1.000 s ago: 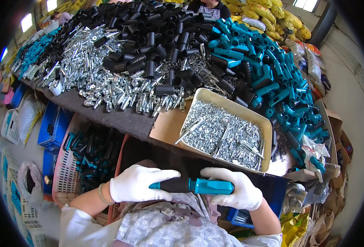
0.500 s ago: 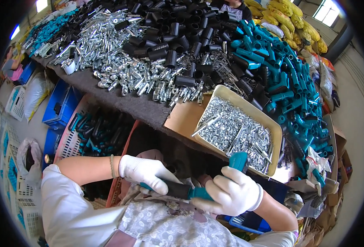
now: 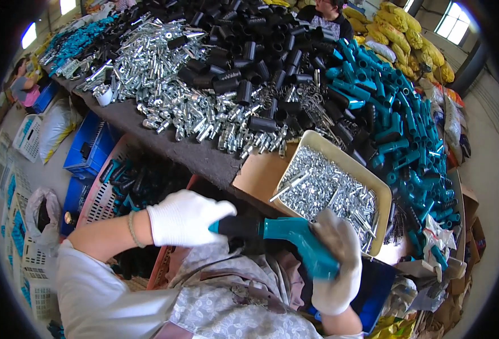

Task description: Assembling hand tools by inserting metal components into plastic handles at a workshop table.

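Both my hands wear white gloves and hold one assembled piece over my lap. My left hand (image 3: 184, 217) grips its black tube end (image 3: 238, 226). My right hand (image 3: 337, 265) is wrapped around the angled teal plastic handle (image 3: 303, 243) joined to that tube. Just beyond my right hand lies a shallow tan tray (image 3: 374, 181) full of small silver screws and pins. The worktable (image 3: 170, 147) behind carries heaps of silver metal parts (image 3: 165, 79), black tubes (image 3: 249, 51) and teal handles (image 3: 391, 118).
A pink basket (image 3: 105, 198) with assembled black-and-teal pieces stands at my left, with blue crates (image 3: 88, 147) and white baskets (image 3: 26, 135) beyond. Another person (image 3: 328, 14) sits across the table, and one more (image 3: 20, 85) at far left. Yellow sacks (image 3: 408, 39) lie behind.
The piece has turned in my hands: the teal handle now angles down into my right palm. My left hand stays on the black end. My view has shifted left.
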Motion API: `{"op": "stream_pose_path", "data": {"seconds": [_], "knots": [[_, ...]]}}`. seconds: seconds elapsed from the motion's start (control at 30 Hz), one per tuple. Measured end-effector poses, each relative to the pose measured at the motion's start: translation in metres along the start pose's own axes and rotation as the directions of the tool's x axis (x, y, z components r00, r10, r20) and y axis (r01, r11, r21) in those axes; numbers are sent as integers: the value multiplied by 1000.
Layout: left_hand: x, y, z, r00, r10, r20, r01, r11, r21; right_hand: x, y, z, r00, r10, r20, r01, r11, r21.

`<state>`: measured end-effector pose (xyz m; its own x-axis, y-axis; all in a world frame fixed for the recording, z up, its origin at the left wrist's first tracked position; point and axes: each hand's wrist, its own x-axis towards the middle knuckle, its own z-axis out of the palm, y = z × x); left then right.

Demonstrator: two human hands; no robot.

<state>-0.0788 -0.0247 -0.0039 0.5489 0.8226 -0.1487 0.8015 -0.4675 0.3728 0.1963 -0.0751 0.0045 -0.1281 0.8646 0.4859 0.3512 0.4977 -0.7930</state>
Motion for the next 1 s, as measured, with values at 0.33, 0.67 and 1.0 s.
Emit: {"op": "stream_pose_path", "data": {"seconds": [0.33,0.67,1.0], "knots": [[-19,2,38,980,51,-191,-83,983,-164,6,26,21,896,-416,-157,444,855,268],[-27,-2,53,941,306,-142,-309,951,-1,16,30,15,967,-253,-11,222,826,517],[-23,-19,61,885,318,-340,-390,905,-168,9,19,19,983,45,-176,12,951,308]]}}
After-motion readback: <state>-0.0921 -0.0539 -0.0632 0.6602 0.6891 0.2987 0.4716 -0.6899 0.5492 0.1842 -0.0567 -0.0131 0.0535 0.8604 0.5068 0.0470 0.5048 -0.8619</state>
